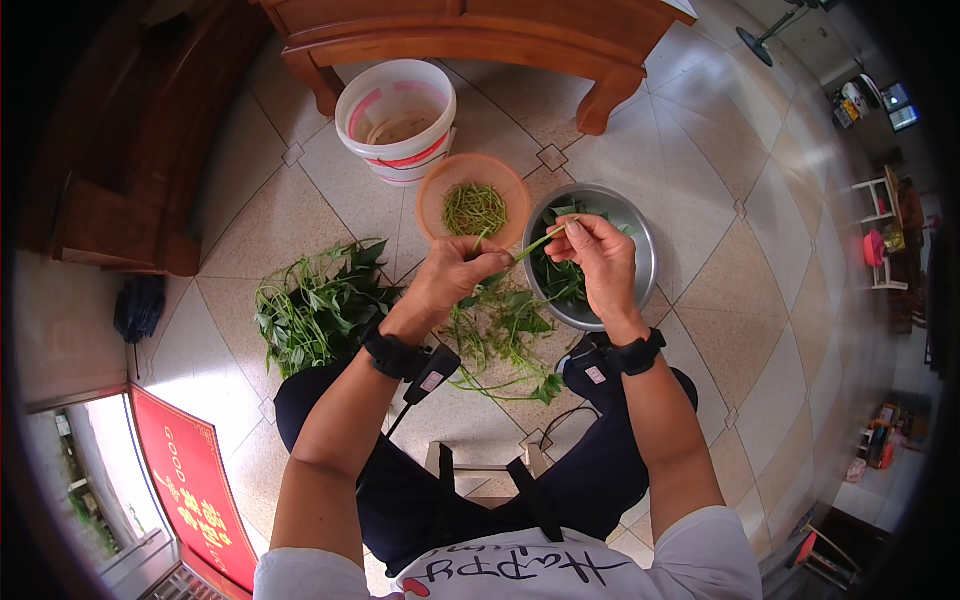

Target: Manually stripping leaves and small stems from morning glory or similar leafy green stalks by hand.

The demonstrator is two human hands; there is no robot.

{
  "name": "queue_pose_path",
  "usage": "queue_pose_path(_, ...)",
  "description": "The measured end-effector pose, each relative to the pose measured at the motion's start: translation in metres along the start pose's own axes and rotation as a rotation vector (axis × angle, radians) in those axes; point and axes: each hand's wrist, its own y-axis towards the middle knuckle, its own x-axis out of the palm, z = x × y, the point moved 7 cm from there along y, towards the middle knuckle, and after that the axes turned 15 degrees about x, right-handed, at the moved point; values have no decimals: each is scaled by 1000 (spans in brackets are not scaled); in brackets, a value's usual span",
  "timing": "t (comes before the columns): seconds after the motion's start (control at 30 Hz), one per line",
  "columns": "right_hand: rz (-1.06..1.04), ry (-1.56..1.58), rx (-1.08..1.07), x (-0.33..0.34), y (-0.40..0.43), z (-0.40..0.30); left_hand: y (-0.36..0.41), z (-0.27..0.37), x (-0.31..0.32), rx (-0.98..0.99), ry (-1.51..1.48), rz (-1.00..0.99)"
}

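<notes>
A thin green stem [536, 244] stretches between my two hands above the floor. My left hand [466, 271] pinches its lower end between thumb and fingers. The other end is held at the fingertips of my right hand [596, 255], over the rim of a steel basin [651, 259] with dark green leaves [559, 281] in it. Just beyond my left hand stands an orange plastic basket [431, 202], holding a pile of short cut stems [476, 210]. Below my hands, loose stems and leaf scraps [499, 334] lie scattered on the tiles. To the left rests a heap of leafy green stalks [319, 311].
A white plastic bucket [375, 154] with some murky contents stands behind the basket. Beyond it is a wooden table [480, 45] with curved legs. A red doormat [191, 480] bearing writing lies at lower left, near a folded dark umbrella [140, 306]. Stool legs [536, 457] show between my knees.
</notes>
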Motion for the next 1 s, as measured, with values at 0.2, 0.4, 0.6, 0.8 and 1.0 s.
queue_pose_path(0.2,46,69,7,-11,3,0,0,-1,0,-21,-26,1)
queue_pose_path(0.4,36,77,1,-10,3,-2,0,-1,0,-29,-9,-21)
queue_pose_path(0.6,7,-41,-33,-6,2,-7,0,1,0,3,-19,14)
queue_pose_path(0.8,-60,-140,-19,6,-1,-7,1,4,-2,6,45,39)
queue_pose_path(1.0,-131,-205,9,17,-3,-1,4,1,7,123,65,-22)
